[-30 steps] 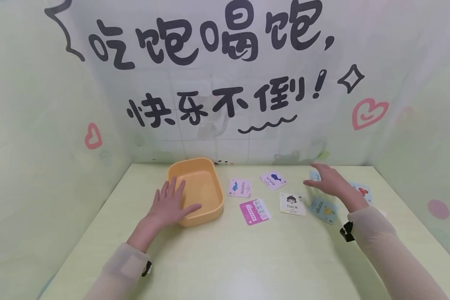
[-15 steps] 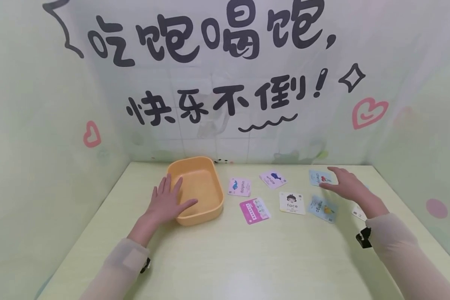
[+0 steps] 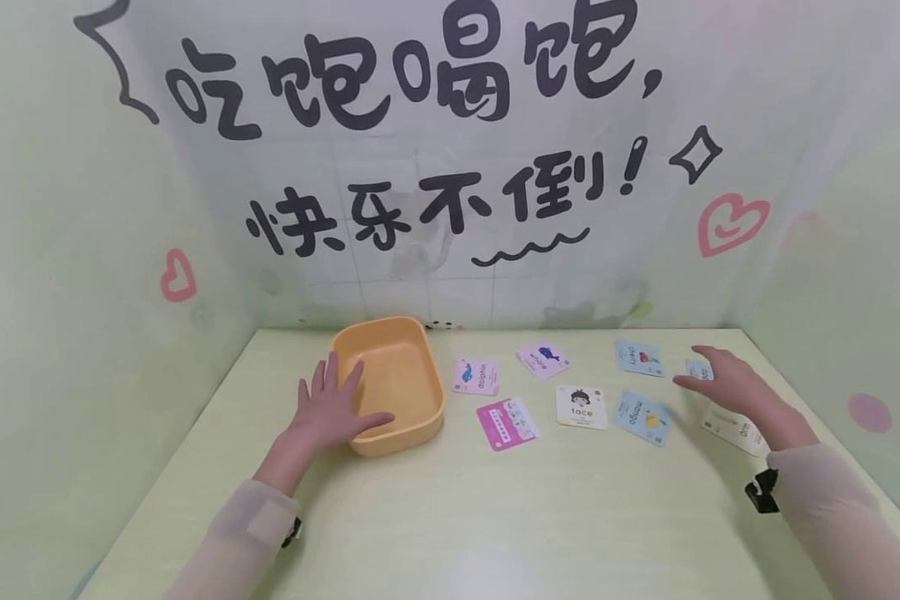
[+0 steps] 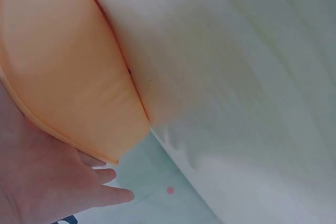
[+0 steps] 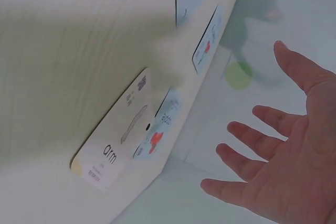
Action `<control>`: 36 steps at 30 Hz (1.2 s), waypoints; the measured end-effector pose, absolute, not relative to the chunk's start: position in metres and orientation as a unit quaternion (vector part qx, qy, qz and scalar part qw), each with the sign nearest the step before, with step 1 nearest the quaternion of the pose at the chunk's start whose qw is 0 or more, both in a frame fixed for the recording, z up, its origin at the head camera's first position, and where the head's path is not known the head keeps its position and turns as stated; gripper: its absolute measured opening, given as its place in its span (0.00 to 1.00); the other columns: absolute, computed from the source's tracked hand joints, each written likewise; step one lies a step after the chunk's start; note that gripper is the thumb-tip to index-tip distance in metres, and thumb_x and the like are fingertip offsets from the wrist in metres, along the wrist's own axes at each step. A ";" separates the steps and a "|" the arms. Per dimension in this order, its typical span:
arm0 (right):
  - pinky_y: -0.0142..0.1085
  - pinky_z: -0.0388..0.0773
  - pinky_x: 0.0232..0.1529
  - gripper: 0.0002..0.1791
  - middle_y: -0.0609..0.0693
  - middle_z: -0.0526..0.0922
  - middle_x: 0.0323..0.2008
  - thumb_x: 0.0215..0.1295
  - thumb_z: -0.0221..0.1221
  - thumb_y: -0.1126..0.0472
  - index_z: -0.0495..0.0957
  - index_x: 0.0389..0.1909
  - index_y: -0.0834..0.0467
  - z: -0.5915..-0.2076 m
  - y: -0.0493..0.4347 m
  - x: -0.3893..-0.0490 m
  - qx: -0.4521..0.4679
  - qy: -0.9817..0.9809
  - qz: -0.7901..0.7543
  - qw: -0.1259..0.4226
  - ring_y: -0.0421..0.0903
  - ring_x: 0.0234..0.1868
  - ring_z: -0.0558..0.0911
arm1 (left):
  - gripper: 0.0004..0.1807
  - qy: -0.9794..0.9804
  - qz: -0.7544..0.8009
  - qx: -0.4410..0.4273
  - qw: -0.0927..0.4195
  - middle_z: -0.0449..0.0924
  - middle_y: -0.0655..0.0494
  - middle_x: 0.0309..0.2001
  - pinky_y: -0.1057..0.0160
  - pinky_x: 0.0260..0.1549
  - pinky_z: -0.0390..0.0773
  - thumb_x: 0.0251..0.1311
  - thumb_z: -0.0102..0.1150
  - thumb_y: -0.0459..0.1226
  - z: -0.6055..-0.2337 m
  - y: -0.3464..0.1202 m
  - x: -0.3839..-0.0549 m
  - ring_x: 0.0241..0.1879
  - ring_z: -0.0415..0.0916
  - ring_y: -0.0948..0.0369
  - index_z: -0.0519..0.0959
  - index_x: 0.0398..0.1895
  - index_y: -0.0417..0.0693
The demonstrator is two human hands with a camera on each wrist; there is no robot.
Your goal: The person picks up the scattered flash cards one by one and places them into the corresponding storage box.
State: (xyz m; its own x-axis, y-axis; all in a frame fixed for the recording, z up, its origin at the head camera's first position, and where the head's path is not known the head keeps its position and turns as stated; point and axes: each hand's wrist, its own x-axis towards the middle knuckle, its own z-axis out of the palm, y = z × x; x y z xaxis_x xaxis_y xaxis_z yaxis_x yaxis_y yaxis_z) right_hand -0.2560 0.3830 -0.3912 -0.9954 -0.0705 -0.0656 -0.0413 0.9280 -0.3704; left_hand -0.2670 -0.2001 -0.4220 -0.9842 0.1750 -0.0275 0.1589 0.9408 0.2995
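Note:
In the head view, my left hand [image 3: 326,410], fingers spread, lies at the near left rim of an orange plastic basket [image 3: 401,379]. The left wrist view has the palm close beside the basket's outer wall [image 4: 73,72]. My right hand [image 3: 735,385] hovers with nothing in its fingers over a blue picture card [image 5: 157,124] bearing a red fruit, partly hidden in the head view. A white "arm" card [image 3: 733,429] lies just nearer. Left of that hand are the blue "cherry" card [image 3: 639,357] and the blue "mango" card [image 3: 642,417].
Mid-table lie a white "face" card [image 3: 581,407], a pink card [image 3: 507,423], a lilac "whale" card [image 3: 543,358] and a lilac "dolphin" card [image 3: 476,377] beside the basket. A printed sheet wall [image 3: 450,292] bounds the table at the back, with side walls left and right.
My right hand has moved to the right, away from the cherry card, which now shows fully, as does more of the arm card. My left hand has stayed at the basket.

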 end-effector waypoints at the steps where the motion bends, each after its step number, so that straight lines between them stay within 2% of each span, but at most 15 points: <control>1: 0.70 0.62 0.64 0.48 0.82 0.57 0.66 0.70 0.58 0.44 0.52 0.70 0.79 -0.392 0.385 -0.255 -0.028 0.981 -0.186 0.038 0.79 0.65 0.62 | 0.62 0.985 0.145 0.084 0.027 0.28 0.29 0.78 0.24 0.69 0.35 0.51 0.57 0.72 -0.422 -0.200 -0.267 0.77 0.30 0.30 0.48 0.80 0.46; 4: 0.70 0.64 0.62 0.47 0.83 0.58 0.65 0.70 0.58 0.45 0.52 0.69 0.80 -0.396 0.392 -0.251 -0.026 0.981 -0.187 0.037 0.78 0.62 0.66 | 0.62 0.987 0.134 0.085 0.026 0.29 0.29 0.78 0.23 0.68 0.36 0.52 0.55 0.73 -0.422 -0.200 -0.267 0.76 0.31 0.29 0.48 0.80 0.47; 10: 0.72 0.60 0.62 0.49 0.84 0.57 0.65 0.69 0.58 0.44 0.52 0.69 0.80 -0.402 0.401 -0.243 -0.018 0.981 -0.190 0.044 0.80 0.63 0.60 | 0.60 0.989 0.118 0.083 0.025 0.29 0.29 0.78 0.23 0.68 0.37 0.53 0.54 0.73 -0.423 -0.201 -0.268 0.76 0.33 0.29 0.48 0.80 0.48; 17: 0.71 0.65 0.59 0.49 0.84 0.62 0.62 0.68 0.60 0.44 0.54 0.68 0.82 -0.412 0.409 -0.233 -0.022 0.981 -0.186 0.049 0.78 0.59 0.66 | 0.61 0.988 0.123 0.081 0.037 0.29 0.28 0.78 0.22 0.68 0.36 0.53 0.55 0.73 -0.424 -0.203 -0.268 0.76 0.33 0.28 0.47 0.80 0.48; 23: 0.72 0.63 0.60 0.48 0.84 0.60 0.63 0.68 0.59 0.43 0.56 0.67 0.81 -0.417 0.408 -0.226 -0.022 0.981 -0.186 0.046 0.80 0.61 0.63 | 0.62 0.987 0.134 0.083 0.036 0.28 0.28 0.78 0.24 0.69 0.37 0.53 0.55 0.73 -0.427 -0.207 -0.268 0.76 0.32 0.30 0.45 0.81 0.46; 31: 0.71 0.64 0.59 0.46 0.85 0.61 0.62 0.67 0.62 0.47 0.57 0.67 0.80 -0.417 0.415 -0.224 -0.036 0.983 -0.177 0.035 0.80 0.61 0.64 | 0.62 0.987 0.137 0.081 0.031 0.28 0.29 0.78 0.24 0.69 0.38 0.54 0.53 0.73 -0.424 -0.201 -0.268 0.77 0.32 0.30 0.44 0.81 0.48; 36: 0.71 0.65 0.58 0.46 0.87 0.63 0.59 0.63 0.65 0.50 0.59 0.64 0.83 -0.422 0.429 -0.224 -0.034 0.986 -0.160 0.039 0.82 0.58 0.65 | 0.61 0.987 0.134 0.081 0.032 0.29 0.29 0.78 0.24 0.69 0.39 0.54 0.53 0.73 -0.422 -0.199 -0.269 0.76 0.33 0.30 0.45 0.81 0.47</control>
